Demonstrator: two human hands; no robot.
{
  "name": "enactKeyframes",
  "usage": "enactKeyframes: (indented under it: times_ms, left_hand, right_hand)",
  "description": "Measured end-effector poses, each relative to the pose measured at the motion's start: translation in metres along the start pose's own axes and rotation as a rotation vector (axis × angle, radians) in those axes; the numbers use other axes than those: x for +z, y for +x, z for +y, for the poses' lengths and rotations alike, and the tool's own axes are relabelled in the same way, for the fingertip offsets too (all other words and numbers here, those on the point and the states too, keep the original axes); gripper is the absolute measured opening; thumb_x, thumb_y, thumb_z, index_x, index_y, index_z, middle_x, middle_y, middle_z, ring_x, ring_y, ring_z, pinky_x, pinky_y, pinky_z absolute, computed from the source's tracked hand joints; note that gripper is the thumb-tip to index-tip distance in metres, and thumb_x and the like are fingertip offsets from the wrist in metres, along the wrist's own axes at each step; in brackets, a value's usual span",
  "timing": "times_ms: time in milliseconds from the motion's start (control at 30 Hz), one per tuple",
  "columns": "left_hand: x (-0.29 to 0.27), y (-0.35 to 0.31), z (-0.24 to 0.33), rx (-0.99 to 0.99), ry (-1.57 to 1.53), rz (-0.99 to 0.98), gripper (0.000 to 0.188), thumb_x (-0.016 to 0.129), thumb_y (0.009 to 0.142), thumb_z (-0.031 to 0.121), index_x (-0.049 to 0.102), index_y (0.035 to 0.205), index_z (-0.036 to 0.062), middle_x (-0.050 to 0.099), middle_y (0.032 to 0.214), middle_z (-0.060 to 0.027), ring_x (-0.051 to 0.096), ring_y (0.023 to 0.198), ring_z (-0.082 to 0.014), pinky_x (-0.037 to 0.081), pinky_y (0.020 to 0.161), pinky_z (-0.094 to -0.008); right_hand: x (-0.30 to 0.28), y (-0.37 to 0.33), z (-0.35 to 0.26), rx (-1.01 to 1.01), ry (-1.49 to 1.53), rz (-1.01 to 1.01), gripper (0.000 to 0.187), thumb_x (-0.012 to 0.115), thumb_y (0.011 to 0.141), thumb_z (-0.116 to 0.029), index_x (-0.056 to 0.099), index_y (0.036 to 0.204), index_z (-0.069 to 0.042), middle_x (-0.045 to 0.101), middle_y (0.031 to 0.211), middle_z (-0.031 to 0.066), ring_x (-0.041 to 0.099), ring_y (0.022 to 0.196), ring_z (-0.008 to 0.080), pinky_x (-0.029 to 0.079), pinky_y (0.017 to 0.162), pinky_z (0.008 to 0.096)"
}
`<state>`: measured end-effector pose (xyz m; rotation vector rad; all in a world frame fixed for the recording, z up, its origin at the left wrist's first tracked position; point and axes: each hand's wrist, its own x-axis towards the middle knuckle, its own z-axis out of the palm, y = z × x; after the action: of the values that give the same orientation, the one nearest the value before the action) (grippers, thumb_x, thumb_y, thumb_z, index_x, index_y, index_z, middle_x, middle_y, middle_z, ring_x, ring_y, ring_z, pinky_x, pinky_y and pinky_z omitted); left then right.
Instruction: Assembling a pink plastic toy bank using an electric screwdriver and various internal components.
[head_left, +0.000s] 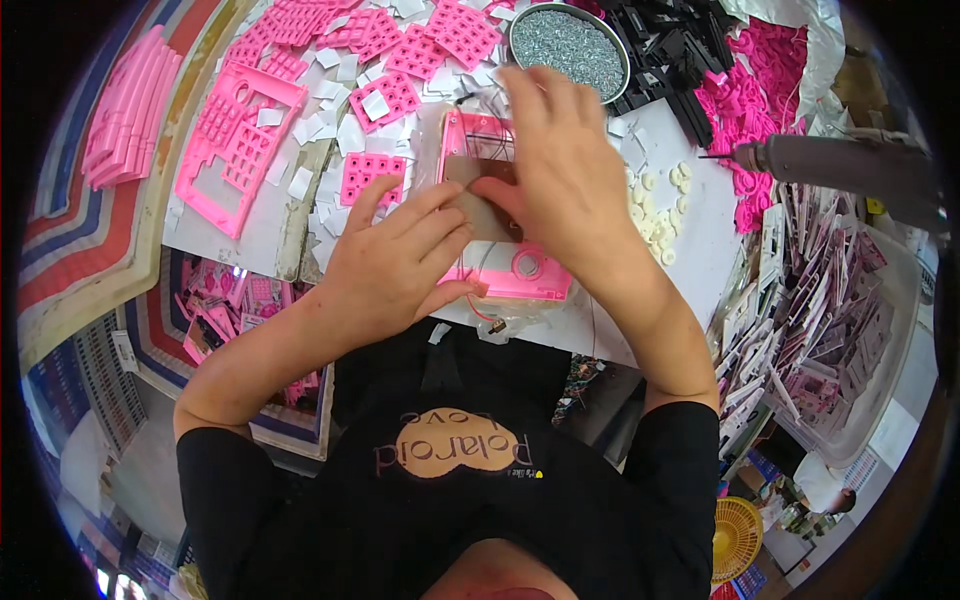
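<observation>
A pink plastic case (500, 281) with a round ring at its near end lies on the worktable in front of me. A flat brown board (487, 222) sits over its middle, and thin dark wires show at the far end. My left hand (400, 255) holds the case's left side, fingertips on the board and thumb at the near edge. Reaching across from the right, my right hand (565, 150) rests its thumb on the board. Its other fingers stretch past the far end, close to a round tin of small metal screws (568, 52). Whatever lies under my right palm is hidden.
Pink keypad sheets (373, 180) and white paper pieces are scattered left, beside a pink frame (240, 150). Cream rings (655, 215) lie right. An electric screwdriver (840, 170) juts in above a bin of printed parts (870, 350). Black parts (660, 60) and pink cords (750, 110) sit behind.
</observation>
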<state>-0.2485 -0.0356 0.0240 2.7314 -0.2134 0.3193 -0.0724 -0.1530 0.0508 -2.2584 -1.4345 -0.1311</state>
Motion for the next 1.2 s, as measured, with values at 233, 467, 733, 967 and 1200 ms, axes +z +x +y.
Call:
enactKeyframes:
  times_ms: [233,467,733,967,1200]
  left_hand:
    - [0.001,0.005,-0.003,0.027,0.018,-0.032,0.056,0.073,0.082,0.048,0.066,0.117,0.0044,0.064,0.120,-0.0076,0.057,0.121,-0.0219,0.040,0.099,-0.0433]
    - [-0.018,0.015,-0.008,-0.009,-0.106,-0.208,0.053,0.079,0.078,0.034,0.067,0.119,0.0037,0.065,0.119,-0.0102,0.060,0.120,-0.0274,0.045,0.092,-0.0414]
    - [0.012,0.182,-0.115,-0.058,-0.051,0.132,0.017,0.069,0.085,0.026,0.070,0.091,0.0100,0.068,0.081,-0.0101,0.065,0.077,-0.0325,0.048,0.071,-0.0467]
    - [0.048,0.238,-0.120,-0.119,0.394,-0.320,0.017,0.065,0.078,0.018,0.075,0.078,0.0044,0.074,0.088,-0.0186,0.071,0.083,-0.0368,0.053,0.078,-0.0490]
    - [0.064,0.233,-0.125,0.088,0.387,0.143,0.028,0.058,0.086,0.026,0.073,0.071,0.0082,0.071,0.077,-0.0158,0.069,0.076,-0.0332,0.047,0.075,-0.0503]
  right_hand:
    - [0.005,-0.071,0.009,-0.276,0.117,-0.127,0.046,0.074,0.081,-0.012,0.064,0.122,0.005,0.063,0.129,0.0204,0.056,0.124,0.0356,0.047,0.102,0.0466]
    - [-0.007,-0.067,-0.013,-0.219,-0.027,-0.319,0.052,0.070,0.087,-0.027,0.063,0.125,0.008,0.061,0.136,0.0207,0.055,0.131,0.0345,0.044,0.106,0.0468]
    - [-0.009,-0.064,-0.021,-0.240,-0.138,-0.350,0.054,0.069,0.086,-0.030,0.064,0.123,0.009,0.061,0.135,0.0226,0.056,0.129,0.0345,0.044,0.105,0.0471]
    - [-0.009,-0.070,-0.023,-0.186,-0.064,-0.318,0.054,0.071,0.085,-0.028,0.063,0.125,0.006,0.060,0.135,0.0223,0.056,0.127,0.0350,0.043,0.105,0.0468]
    - [-0.086,-0.043,0.048,-0.312,0.335,0.372,0.050,0.065,0.092,-0.026,0.057,0.132,0.003,0.060,0.132,0.0216,0.059,0.120,0.0344,0.048,0.101,0.0475]
